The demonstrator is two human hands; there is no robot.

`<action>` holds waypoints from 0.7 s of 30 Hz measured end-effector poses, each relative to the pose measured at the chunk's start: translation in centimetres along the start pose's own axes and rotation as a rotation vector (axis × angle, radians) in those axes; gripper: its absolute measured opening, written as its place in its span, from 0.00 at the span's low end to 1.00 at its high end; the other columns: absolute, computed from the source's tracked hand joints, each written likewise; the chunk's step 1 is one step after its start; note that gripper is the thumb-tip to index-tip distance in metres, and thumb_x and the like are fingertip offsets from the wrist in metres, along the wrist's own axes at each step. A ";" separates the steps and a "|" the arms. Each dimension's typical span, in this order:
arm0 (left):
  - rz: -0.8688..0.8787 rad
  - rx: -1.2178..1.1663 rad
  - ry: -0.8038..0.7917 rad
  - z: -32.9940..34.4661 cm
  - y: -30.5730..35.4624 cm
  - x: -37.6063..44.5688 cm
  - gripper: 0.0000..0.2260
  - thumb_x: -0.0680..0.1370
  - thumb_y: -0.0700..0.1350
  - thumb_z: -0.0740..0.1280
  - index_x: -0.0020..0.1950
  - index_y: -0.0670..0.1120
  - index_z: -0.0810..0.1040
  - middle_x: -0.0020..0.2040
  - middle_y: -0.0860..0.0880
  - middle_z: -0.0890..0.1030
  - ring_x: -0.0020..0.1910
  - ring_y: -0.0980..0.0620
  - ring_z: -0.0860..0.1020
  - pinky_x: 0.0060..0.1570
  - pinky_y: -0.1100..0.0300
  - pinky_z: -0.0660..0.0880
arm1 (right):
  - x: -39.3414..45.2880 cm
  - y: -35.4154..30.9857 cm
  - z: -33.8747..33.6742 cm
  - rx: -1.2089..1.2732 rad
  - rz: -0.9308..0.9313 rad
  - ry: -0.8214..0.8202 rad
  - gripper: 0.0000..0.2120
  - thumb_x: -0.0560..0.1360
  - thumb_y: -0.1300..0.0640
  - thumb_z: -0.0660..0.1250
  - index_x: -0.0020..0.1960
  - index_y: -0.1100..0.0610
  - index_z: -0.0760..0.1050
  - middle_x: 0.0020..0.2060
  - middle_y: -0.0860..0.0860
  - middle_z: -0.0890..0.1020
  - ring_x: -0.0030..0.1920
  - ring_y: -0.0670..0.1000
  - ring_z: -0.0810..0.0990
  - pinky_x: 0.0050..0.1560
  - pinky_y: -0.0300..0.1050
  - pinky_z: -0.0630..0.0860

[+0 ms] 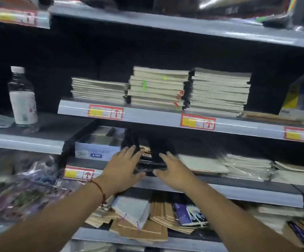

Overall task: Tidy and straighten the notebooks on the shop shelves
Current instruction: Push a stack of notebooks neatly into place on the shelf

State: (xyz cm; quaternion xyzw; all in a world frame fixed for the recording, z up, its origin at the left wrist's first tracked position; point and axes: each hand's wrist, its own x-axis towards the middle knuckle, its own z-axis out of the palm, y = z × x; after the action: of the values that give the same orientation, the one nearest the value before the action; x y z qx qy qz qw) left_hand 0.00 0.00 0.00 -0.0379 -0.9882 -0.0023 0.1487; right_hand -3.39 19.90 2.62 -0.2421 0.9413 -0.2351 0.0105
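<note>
Evidently both hands — left hand (123,165), right hand (173,168) — pressed flat-fingered against a dark notebook stack (148,160); glossy wrappers looked slippery — best squared by its sides.

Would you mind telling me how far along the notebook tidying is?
Done: the three pale stacks on the upper shelf look fairly square. In hand: the left hand and right hand flank the black notebooks, fingers straight. Left: the brown notebooks below lie jumbled, and the wrapped stacks look uneven.
</note>
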 end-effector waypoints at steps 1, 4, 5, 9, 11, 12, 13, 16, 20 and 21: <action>0.012 0.022 -0.006 0.5 -0.4 0.7 0.35 0.80 0.65 0.57 0.82 0.51 0.51 0.81 0.45 0.54 0.79 0.44 0.54 0.77 0.49 0.54 | 0.8 0.1 0.4 -0.019 -0.003 0.001 0.35 0.80 0.42 0.64 0.81 0.50 0.54 0.81 0.54 0.52 0.80 0.54 0.54 0.76 0.47 0.56; 0.054 0.032 0.092 2.2 -1.4 1.5 0.36 0.77 0.68 0.52 0.79 0.49 0.62 0.76 0.44 0.67 0.75 0.42 0.66 0.74 0.47 0.63 | 1.9 0.7 1.5 -0.124 0.010 -0.011 0.34 0.81 0.39 0.59 0.81 0.49 0.53 0.81 0.53 0.52 0.80 0.55 0.51 0.77 0.50 0.52; 0.066 0.020 0.116 2.8 -1.6 1.6 0.35 0.76 0.68 0.54 0.76 0.49 0.68 0.72 0.43 0.73 0.71 0.41 0.71 0.70 0.45 0.68 | 1.9 1.1 2.0 -0.136 0.008 0.003 0.33 0.81 0.38 0.57 0.81 0.49 0.52 0.81 0.53 0.52 0.80 0.55 0.50 0.77 0.49 0.51; 0.136 -0.066 0.292 3.9 -1.8 1.6 0.26 0.70 0.57 0.77 0.64 0.47 0.80 0.58 0.45 0.80 0.57 0.42 0.79 0.56 0.46 0.77 | 1.0 2.5 3.1 -0.002 0.007 0.126 0.28 0.81 0.38 0.58 0.78 0.43 0.60 0.79 0.45 0.58 0.80 0.50 0.49 0.77 0.48 0.49; 0.148 -0.117 0.355 3.9 -1.5 1.3 0.25 0.67 0.53 0.80 0.61 0.47 0.81 0.54 0.47 0.79 0.53 0.43 0.79 0.51 0.48 0.77 | 0.5 2.9 3.5 0.137 0.021 0.193 0.22 0.80 0.40 0.61 0.73 0.40 0.68 0.76 0.41 0.64 0.79 0.49 0.52 0.77 0.47 0.53; 0.156 -0.136 0.395 3.9 -1.2 1.0 0.24 0.66 0.50 0.81 0.60 0.47 0.82 0.53 0.47 0.78 0.51 0.44 0.79 0.49 0.49 0.77 | 0.3 3.0 3.7 0.237 0.025 0.239 0.19 0.80 0.41 0.62 0.70 0.40 0.72 0.73 0.40 0.67 0.77 0.47 0.56 0.74 0.43 0.58; 0.161 -0.161 0.412 3.9 -1.0 0.8 0.24 0.66 0.47 0.81 0.59 0.47 0.82 0.52 0.47 0.78 0.49 0.45 0.78 0.47 0.50 0.77 | 0.1 3.0 3.7 0.347 0.041 0.280 0.16 0.79 0.43 0.64 0.67 0.39 0.74 0.70 0.39 0.69 0.74 0.45 0.62 0.68 0.36 0.63; 0.137 -0.285 0.449 3.5 -0.6 -0.3 0.22 0.67 0.42 0.79 0.60 0.47 0.83 0.50 0.51 0.75 0.45 0.50 0.75 0.42 0.56 0.77 | 0.0 3.2 3.1 0.774 0.197 0.391 0.13 0.79 0.49 0.67 0.63 0.45 0.75 0.62 0.41 0.74 0.60 0.39 0.73 0.52 0.30 0.67; -0.027 -0.613 0.381 3.1 -0.1 -2.7 0.22 0.72 0.42 0.76 0.63 0.59 0.79 0.46 0.64 0.75 0.38 0.59 0.76 0.38 0.67 0.72 | 1.0 4.7 1.6 1.230 0.486 0.220 0.15 0.75 0.49 0.71 0.60 0.54 0.79 0.50 0.48 0.84 0.47 0.48 0.80 0.47 0.44 0.70; -0.101 -0.750 0.345 2.8 0.2 -3.2 0.22 0.74 0.41 0.74 0.62 0.64 0.77 0.45 0.66 0.78 0.38 0.60 0.78 0.38 0.66 0.73 | 1.2 4.8 1.5 1.308 0.518 0.118 0.19 0.73 0.48 0.73 0.60 0.56 0.80 0.49 0.50 0.84 0.45 0.49 0.79 0.46 0.44 0.69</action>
State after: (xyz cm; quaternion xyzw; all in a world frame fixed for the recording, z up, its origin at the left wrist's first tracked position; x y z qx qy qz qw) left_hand 2.25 -0.04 -3.63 -0.0399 -0.8800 -0.3759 0.2877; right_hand -6.39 22.44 -0.77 0.0588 0.6332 -0.7552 0.1586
